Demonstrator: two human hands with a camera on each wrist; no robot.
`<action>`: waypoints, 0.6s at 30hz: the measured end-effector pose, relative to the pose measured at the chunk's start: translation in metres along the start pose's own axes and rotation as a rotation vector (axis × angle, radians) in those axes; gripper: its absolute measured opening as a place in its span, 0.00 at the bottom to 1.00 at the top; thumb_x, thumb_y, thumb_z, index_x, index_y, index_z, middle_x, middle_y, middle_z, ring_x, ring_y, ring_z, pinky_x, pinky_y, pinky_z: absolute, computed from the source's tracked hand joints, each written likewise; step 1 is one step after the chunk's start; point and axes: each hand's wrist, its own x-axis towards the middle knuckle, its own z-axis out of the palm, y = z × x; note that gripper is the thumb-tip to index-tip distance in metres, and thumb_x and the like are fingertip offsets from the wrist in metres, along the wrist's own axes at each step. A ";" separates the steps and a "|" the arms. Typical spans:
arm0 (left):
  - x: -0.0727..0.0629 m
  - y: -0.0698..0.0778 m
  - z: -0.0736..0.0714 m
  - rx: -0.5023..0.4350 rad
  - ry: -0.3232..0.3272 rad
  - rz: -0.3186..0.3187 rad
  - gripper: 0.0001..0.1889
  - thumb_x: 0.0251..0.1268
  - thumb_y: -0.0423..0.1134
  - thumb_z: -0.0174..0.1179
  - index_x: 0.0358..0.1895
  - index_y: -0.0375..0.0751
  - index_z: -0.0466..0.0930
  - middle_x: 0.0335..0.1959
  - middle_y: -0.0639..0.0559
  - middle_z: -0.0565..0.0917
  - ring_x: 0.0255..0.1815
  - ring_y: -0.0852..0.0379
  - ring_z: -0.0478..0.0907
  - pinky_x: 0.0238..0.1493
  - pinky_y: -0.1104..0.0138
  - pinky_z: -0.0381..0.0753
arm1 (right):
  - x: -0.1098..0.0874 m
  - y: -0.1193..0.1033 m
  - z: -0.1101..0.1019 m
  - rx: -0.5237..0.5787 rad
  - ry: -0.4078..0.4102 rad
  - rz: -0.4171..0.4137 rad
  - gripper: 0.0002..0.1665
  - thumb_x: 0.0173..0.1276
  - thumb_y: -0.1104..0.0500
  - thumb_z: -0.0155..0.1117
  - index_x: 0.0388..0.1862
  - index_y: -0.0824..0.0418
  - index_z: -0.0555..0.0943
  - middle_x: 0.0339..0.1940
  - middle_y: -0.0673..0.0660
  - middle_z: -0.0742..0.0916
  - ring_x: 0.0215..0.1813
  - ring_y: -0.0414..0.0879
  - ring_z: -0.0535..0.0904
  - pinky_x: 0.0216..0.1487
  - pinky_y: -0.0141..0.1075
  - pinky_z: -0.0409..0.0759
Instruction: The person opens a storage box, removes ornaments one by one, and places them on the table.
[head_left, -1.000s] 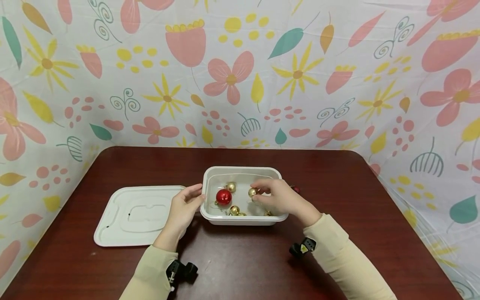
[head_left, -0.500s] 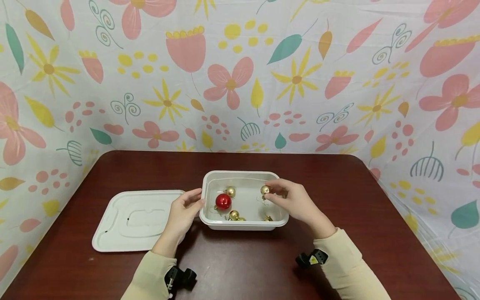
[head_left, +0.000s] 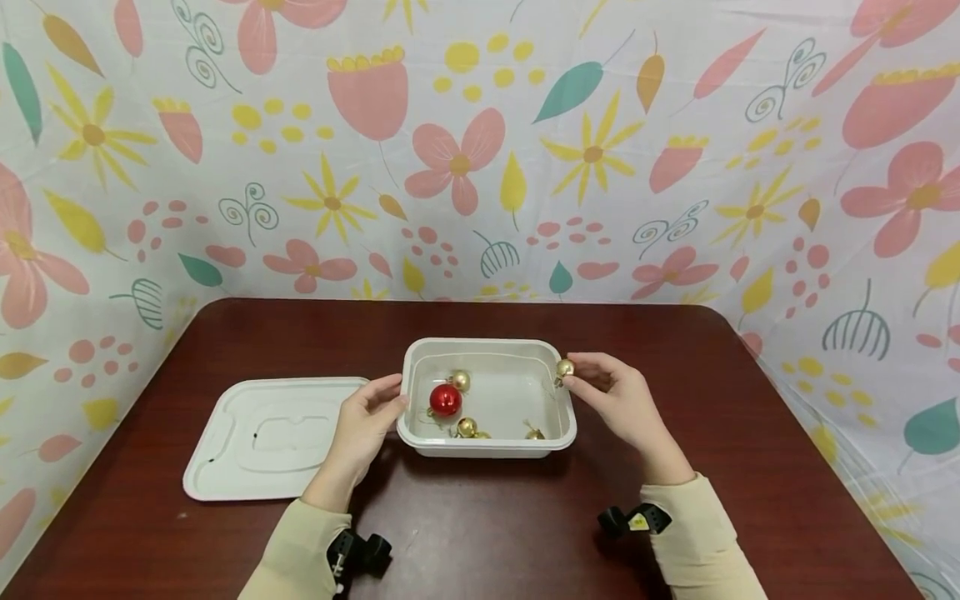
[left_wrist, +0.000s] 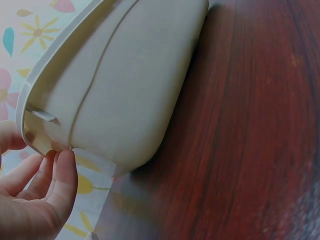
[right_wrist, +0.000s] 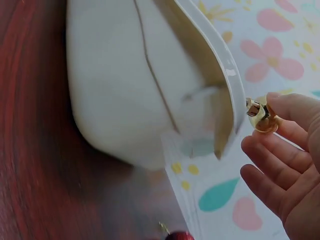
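Note:
My right hand (head_left: 618,400) pinches a small gold Christmas ball (head_left: 565,367) between thumb and fingertips at the right rim of a white plastic box (head_left: 487,450). In the right wrist view, the gold ball (right_wrist: 263,120) has its metal cap turned towards the rim. My left hand (head_left: 365,429) grips the box's left rim; the left wrist view has the fingers (left_wrist: 65,172) curled under the lip. Inside the box are a larger red Christmas ball (head_left: 446,400), a gold ball (head_left: 460,381) behind it, another gold ball (head_left: 467,427) near the front wall and one (head_left: 535,433) at front right.
A white lid (head_left: 273,437) lies flat on the dark wooden table (head_left: 465,533), left of the box and partly behind my left hand. Part of another red ball (right_wrist: 180,235) shows at the bottom of the right wrist view. Flower-patterned cloth (head_left: 465,75) stands behind the table.
My right hand has carried the gold ball from over the inside of the box rightwards to its right rim. The left hand keeps its hold on the left rim.

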 end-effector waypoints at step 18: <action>0.000 0.001 0.000 -0.004 -0.004 -0.003 0.21 0.63 0.27 0.57 0.60 0.32 0.72 0.55 0.32 0.77 0.40 0.62 0.80 0.33 0.72 0.84 | -0.007 0.046 -0.034 -0.132 0.093 0.157 0.21 0.65 0.56 0.65 0.53 0.65 0.79 0.46 0.65 0.86 0.39 0.19 0.75 0.39 0.16 0.75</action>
